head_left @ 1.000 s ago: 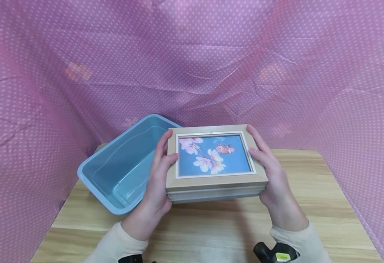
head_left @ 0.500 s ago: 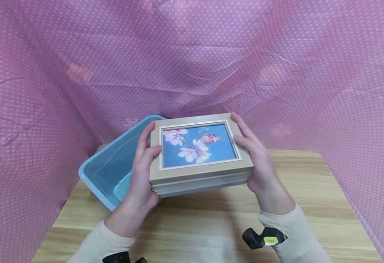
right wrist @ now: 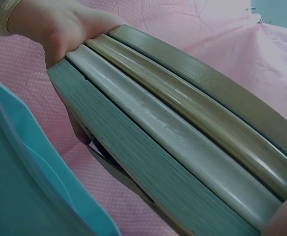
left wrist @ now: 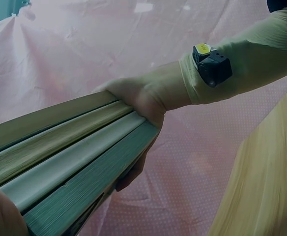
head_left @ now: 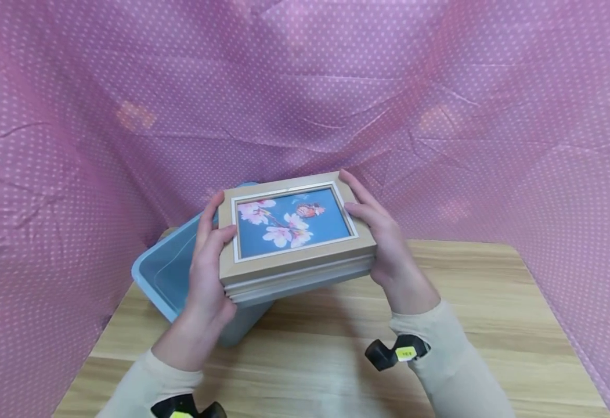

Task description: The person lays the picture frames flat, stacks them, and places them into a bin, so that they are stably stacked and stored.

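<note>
Both hands hold a stack of several picture frames (head_left: 298,255) in the air, partly over the blue bin (head_left: 150,290). The top frame has a light wood border and a picture of pink blossoms and a butterfly on blue. My left hand (head_left: 208,278) grips the stack's left end, its thumb on the top border. At the opposite end, my right hand (head_left: 383,244) grips likewise. Seen from the right wrist, the stacked edges (right wrist: 168,132) are beige, gold, silvery and greyish green. Much of the bin is hidden behind the stack and left hand.
A wooden table (head_left: 466,337) lies beneath, with its surface showing to the right of the bin. Pink dotted cloth (head_left: 305,104) hangs behind and on both sides. Each sleeve carries a black wrist camera, such as the right camera (head_left: 396,351).
Both hands have carried the stack left and slightly up, its right end now higher. It covers more of the bin, and a greyish-blue part shows below it. Both grips stay the same.
</note>
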`<act>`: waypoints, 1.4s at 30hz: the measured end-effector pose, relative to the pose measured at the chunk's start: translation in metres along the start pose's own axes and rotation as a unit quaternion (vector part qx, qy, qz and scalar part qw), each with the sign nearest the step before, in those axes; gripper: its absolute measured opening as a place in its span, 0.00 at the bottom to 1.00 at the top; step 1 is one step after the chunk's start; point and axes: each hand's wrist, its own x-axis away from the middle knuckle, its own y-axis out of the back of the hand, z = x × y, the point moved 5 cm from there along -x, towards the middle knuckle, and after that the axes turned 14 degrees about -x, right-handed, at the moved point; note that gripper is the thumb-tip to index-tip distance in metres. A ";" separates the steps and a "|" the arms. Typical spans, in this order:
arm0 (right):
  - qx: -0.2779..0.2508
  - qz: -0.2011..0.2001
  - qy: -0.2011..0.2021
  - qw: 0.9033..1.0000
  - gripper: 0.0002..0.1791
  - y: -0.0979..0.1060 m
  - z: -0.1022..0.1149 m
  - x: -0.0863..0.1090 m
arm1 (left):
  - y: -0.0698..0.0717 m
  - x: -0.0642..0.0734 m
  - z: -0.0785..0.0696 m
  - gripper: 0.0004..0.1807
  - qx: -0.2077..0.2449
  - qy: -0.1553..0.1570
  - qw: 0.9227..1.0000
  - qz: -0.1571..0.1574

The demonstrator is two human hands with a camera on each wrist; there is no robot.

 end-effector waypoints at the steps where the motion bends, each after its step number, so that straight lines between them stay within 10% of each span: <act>1: 0.000 0.001 -0.004 1.000 0.35 -0.002 -0.002 -0.003 | 0.003 -0.001 0.000 0.35 0.002 0.001 1.000 -0.004; 27: -0.004 0.053 -0.054 0.997 0.36 -0.048 -0.060 -0.068 | 0.072 -0.005 0.010 0.34 -0.021 0.005 0.994 -0.103; 42: 0.000 0.057 -0.067 0.996 0.36 -0.055 -0.079 -0.085 | 0.088 -0.003 0.022 0.33 -0.025 0.014 0.992 -0.119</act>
